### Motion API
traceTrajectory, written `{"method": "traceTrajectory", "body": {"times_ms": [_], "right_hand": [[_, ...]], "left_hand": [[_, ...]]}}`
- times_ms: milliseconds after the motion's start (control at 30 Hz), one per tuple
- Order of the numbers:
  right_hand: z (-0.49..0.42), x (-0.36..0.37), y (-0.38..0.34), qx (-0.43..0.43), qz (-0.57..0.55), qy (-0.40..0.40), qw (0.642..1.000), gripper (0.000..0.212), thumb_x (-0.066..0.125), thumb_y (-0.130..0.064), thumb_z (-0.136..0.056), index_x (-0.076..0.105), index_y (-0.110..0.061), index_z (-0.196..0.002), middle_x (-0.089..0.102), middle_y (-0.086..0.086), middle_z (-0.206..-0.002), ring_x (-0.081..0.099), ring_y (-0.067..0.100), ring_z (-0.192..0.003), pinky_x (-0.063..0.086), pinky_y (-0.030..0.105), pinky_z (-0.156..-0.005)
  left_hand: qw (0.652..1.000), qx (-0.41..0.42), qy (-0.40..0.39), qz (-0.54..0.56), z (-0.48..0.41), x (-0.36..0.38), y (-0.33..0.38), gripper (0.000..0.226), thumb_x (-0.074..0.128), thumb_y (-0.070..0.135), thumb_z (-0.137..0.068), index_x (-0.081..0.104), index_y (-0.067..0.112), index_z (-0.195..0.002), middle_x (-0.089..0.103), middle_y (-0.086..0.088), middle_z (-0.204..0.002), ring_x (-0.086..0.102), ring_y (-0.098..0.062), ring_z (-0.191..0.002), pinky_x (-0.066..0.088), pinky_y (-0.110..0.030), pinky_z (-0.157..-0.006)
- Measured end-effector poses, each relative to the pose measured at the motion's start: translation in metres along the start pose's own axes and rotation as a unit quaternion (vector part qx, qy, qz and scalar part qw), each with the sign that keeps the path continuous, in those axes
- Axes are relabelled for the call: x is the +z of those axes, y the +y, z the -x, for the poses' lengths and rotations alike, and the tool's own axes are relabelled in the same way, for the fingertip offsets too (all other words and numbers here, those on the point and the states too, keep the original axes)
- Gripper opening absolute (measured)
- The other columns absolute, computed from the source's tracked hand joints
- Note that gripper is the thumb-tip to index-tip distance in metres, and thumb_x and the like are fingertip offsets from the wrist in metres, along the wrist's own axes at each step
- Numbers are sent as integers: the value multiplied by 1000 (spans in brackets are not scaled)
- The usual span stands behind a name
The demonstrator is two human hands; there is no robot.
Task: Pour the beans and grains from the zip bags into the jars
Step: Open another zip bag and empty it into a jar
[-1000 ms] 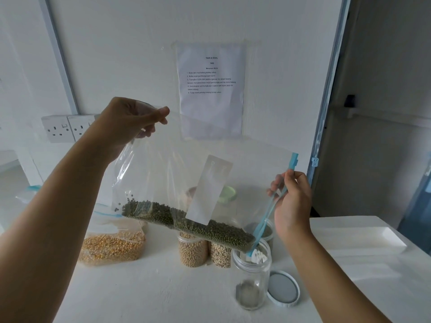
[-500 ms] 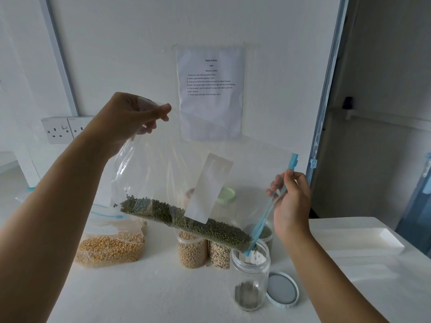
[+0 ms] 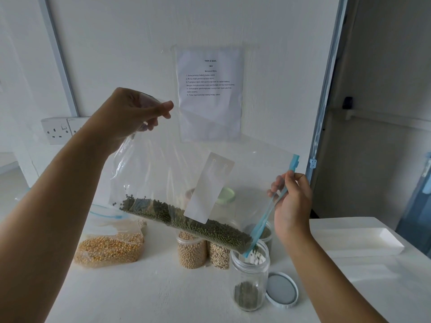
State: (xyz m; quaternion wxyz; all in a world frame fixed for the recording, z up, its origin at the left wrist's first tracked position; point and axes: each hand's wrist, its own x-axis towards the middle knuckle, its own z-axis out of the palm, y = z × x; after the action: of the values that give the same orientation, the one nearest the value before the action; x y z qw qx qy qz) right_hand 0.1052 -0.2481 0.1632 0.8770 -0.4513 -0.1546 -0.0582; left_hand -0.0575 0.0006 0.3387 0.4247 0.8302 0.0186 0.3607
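Pinching the zip bag [image 3: 186, 173] at both ends, left hand [image 3: 133, 113] high on its closed corner and right hand [image 3: 292, 203] on the blue zip strip [image 3: 268, 213], the person slopes its long axis down-right to the open jar [image 3: 250, 280] near the table's [image 3: 144, 297] front edge.

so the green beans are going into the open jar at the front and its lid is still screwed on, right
Not quite. The head view shows the zip bag tipped over the open jar at the front, with green beans dropping in, but the lid is off, lying flat on the table just right of the jar. The rest is as you said.
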Motion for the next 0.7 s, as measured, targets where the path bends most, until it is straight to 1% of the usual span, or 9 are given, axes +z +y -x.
{"method": "traceTrajectory", "body": {"times_ms": [100,233,333,400,600,700], "right_hand": [[-1,-1,0,0,-3,-1,1000,36,46,-20,-108,57,-25,-74,55,-4,-64,47,16,-63,35,47,-81],[0,0,-2,2,-4,-3,1000,42,46,-20,-108,59,-30,-69,55,-4,-64,47,16,-62,35,46,-79],[0,1,-4,2,-4,-2,1000,33,46,-20,-109,56,-23,-77,54,-5,-63,47,15,-62,36,45,-78],[0,1,-4,-2,-1,1,1000,31,45,-20,-109,55,-20,-79,54,-5,-63,47,15,-62,37,44,-78],[0,1,-4,-3,-8,-2,1000,29,46,-18,-108,53,-18,-80,54,-4,-63,46,15,-61,39,41,-74],[1,0,-3,-2,-6,-5,1000,32,46,-19,-108,56,-22,-78,54,-4,-64,46,15,-62,38,43,-76]], "left_hand": [[1000,-7,5,1,-1,2,2,46,79,56,-67,77,11,-78,60,1,-58,50,-15,-61,44,-41,-81],[1000,-8,8,-5,0,3,3,43,77,55,-69,78,12,-77,60,1,-56,50,-15,-60,44,-40,-83],[1000,-7,11,-3,0,3,4,42,77,52,-70,79,12,-80,60,0,-57,49,-15,-58,45,-40,-83],[1000,-6,13,-1,0,3,4,39,77,51,-71,79,13,-79,59,-1,-57,49,-17,-60,44,-40,-83],[1000,-10,13,-3,-1,4,4,36,76,46,-76,78,10,-82,58,1,-55,47,-12,-55,43,-39,-81],[1000,-6,7,-3,-2,4,4,33,78,50,-72,79,17,-75,60,-1,-58,50,-15,-59,45,-40,-83]]}}
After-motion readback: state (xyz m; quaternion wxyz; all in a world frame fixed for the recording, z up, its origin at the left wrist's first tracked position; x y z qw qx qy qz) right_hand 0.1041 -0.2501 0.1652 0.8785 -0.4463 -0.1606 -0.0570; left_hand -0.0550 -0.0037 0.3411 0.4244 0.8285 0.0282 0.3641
